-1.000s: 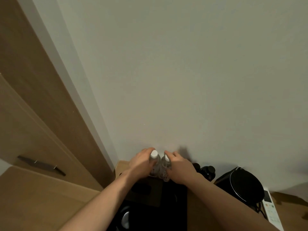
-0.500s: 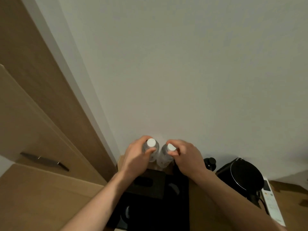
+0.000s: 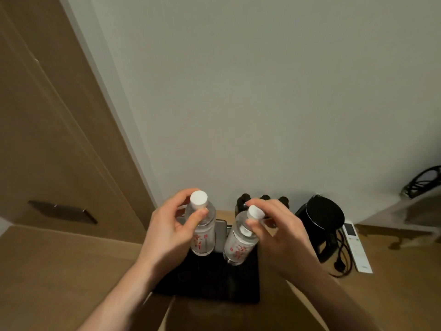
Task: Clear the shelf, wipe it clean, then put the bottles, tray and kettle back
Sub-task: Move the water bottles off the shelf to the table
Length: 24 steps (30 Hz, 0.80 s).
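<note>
While shelf clearing is judged under way, left bottle (image 3: 202, 229) is gripped by left hand (image 3: 171, 231), right bottle (image 3: 239, 240) pinched at neck by right hand (image 3: 279, 235), both above tray (image 3: 214, 283). Next: clear spot needed; dark bottles (image 3: 243, 203) and kettle (image 3: 321, 220) left.

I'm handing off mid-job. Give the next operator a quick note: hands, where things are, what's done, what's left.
Left hand grips one clear water bottle near its neck; right hand pinches a second clear bottle at its cap. Both bottles are over the black tray.
Dark-capped bottles stand against the wall; the black kettle sits on the shelf right of the tray, with a white remote beside it.
Done: two bottles in hand.
Left: set them aside, clear the dark bottles, tray and kettle, wipe, return everything.
</note>
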### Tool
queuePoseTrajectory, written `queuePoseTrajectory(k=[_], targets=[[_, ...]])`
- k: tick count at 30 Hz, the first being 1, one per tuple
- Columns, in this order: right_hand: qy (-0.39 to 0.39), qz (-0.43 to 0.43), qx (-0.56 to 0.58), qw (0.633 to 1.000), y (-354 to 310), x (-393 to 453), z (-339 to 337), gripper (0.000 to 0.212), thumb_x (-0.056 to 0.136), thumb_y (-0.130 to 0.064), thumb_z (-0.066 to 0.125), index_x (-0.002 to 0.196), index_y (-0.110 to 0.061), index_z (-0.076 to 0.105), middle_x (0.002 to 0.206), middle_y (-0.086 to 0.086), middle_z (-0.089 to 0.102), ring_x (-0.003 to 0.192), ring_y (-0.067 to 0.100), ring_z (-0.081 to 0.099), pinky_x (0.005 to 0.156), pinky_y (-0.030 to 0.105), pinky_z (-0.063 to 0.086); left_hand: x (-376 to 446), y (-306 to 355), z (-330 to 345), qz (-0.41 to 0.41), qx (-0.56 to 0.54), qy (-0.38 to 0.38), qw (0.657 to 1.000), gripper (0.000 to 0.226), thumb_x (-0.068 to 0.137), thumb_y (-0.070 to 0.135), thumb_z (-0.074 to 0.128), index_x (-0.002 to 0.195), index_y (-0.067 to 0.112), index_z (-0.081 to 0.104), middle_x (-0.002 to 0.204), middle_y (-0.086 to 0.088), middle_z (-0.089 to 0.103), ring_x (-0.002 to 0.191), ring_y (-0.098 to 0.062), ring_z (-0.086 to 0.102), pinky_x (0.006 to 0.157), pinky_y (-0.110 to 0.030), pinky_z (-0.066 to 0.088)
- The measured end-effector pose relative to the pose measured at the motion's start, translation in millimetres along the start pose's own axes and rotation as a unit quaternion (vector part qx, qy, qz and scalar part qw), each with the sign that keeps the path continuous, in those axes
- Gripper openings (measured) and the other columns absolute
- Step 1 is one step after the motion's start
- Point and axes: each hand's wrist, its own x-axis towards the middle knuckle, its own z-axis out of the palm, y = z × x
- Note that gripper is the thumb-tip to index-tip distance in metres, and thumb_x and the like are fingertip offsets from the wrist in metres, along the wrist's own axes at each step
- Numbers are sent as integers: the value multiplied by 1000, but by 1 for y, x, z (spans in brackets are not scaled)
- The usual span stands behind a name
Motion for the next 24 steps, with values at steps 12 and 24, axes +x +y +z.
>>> queuePoseTrajectory(k=[12,24], targets=[[28,74,-1,997,-12,-91,-38,35,93,-20,70,125,-32,64,117,-20,62,112,4,63,86,14,54,-62,9,24,39,57,-86,994,31,91,28,75,117,41,67,116,32,65,114,7,59,92,-14,46],[85,137,-17,987,-24,-192,-103,33,92,-27,71,121,-39,63,116,-25,62,111,0,62,87,19,56,-130,50,81,82,55,-173,980,34,93,37,69,125,44,62,121,27,65,120,0,59,97,-36,55]])
